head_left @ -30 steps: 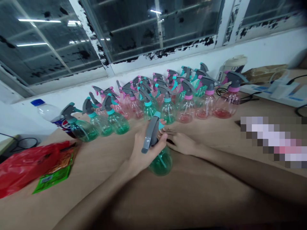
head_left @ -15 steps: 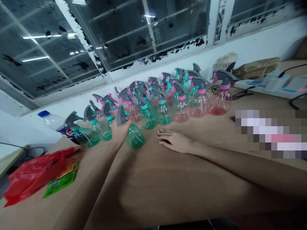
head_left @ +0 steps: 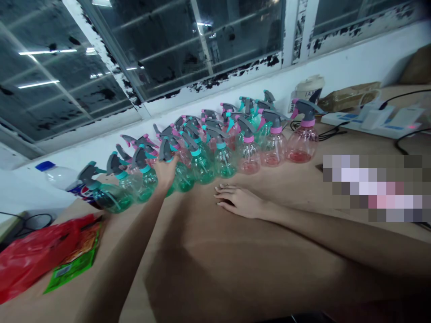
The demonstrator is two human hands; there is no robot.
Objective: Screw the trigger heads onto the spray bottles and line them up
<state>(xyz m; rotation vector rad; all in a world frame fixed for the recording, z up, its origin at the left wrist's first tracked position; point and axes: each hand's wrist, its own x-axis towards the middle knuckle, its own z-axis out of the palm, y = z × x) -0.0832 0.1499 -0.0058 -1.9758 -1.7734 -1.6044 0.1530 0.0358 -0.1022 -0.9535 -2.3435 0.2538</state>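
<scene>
My left hand (head_left: 166,171) is closed around the neck of a green spray bottle (head_left: 183,177) with a grey trigger head. That bottle stands upright in the front row, beside another green spray bottle (head_left: 203,168). My right hand (head_left: 238,201) lies flat on the table (head_left: 215,264), palm down with fingers stretched out, holding nothing. It rests in front of a green bottle with a turquoise collar (head_left: 226,162) and a pink spray bottle (head_left: 249,162). Several more green and pink spray bottles crowd behind; many are partly hidden.
At left lie a soda bottle with a blue cap (head_left: 62,175), a red plastic bag (head_left: 37,251) and a green packet (head_left: 72,269). A white cup (head_left: 307,92), a brown package (head_left: 348,96) and a power strip with chargers (head_left: 367,123) are at back right. Barred windows line the wall.
My left hand has moved the green spray bottle back into the front row, and it now stands straighter. My right hand stays on the table. The view has shifted slightly right.
</scene>
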